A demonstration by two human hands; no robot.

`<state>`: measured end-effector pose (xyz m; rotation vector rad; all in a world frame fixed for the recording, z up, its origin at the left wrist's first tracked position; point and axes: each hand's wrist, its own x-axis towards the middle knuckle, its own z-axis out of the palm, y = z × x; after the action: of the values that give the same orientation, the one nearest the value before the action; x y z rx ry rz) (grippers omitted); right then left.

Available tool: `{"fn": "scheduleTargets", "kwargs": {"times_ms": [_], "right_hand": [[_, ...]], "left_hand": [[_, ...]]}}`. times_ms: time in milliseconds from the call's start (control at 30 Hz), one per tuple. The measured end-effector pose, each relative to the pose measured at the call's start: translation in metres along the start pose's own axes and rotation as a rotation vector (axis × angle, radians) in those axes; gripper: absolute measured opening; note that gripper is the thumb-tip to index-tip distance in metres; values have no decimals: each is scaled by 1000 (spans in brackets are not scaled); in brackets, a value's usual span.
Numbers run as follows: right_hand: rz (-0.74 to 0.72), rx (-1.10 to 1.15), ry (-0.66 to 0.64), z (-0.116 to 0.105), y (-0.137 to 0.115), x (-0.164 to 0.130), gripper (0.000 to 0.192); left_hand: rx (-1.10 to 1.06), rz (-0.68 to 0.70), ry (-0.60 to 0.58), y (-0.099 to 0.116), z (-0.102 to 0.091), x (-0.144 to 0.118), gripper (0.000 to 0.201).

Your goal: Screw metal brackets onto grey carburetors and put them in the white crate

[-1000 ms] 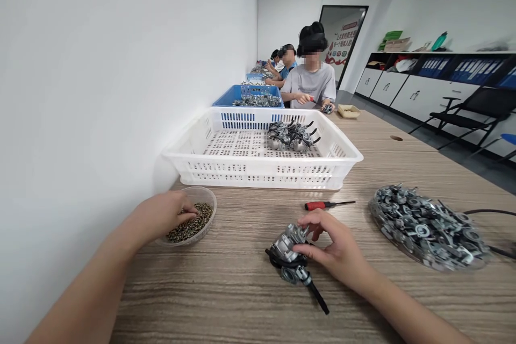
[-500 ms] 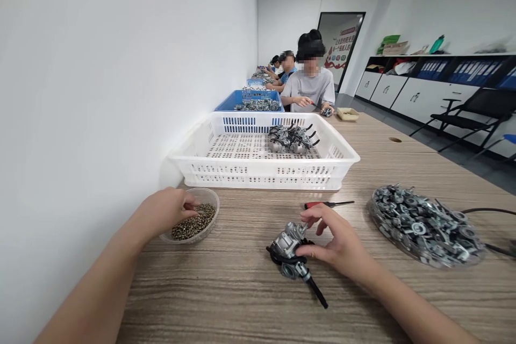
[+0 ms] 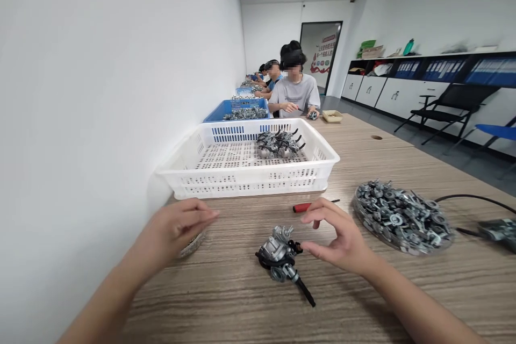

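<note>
A metal carburetor (image 3: 276,250) with a black hose lies on the wooden table in front of me. My right hand (image 3: 341,236) is just right of it, thumb and fingers apart in a C shape, gripping nothing; the thumb tip is close to the carburetor's side. My left hand (image 3: 177,228) hovers over a clear bowl (image 3: 192,247), thumb and fingertips pinched together. Whatever the pinch holds is too small to make out. The hand hides most of the bowl and its small brass-coloured screws. Behind the right fingers lies a red-handled screwdriver (image 3: 302,207).
A white perforated crate (image 3: 250,180) with several carburetors stands ahead, against the left wall. To the right is a clear tray (image 3: 403,220) heaped with metal parts, near a black cable (image 3: 479,199). A co-worker (image 3: 296,91) sits beyond a blue crate (image 3: 213,113).
My left hand has lifted out of the screw bowl and moved right, fingers pinched. My right hand has come off the carburetor and stays beside it. The camera view has shifted.
</note>
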<state>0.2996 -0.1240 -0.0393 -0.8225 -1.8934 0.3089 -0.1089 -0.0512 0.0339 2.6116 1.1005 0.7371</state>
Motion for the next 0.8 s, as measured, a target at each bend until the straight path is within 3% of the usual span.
{"fn": "scheduleTargets", "kwargs": {"times_ms": [67,133,233,400,667,800], "right_hand": [[30,147,-29,0,-9,1,16],[97,307,-106,4,-17,0,11],[183,465,-188,13,-26,-4,14],[204,535,-223,16,-30,-5,13],[176,388,-330,9,-29,2,16],[227,320,-345,6,-26,-1,14]], "left_hand": [[-60,246,147,42,16,4,23],[-79,439,241,80,35,6,15],[-70,539,216,115,64,5,13],[-4,519,188,126,87,-2,17],[226,556,125,135,93,7,42],[245,562,199,139,95,17,37]]}}
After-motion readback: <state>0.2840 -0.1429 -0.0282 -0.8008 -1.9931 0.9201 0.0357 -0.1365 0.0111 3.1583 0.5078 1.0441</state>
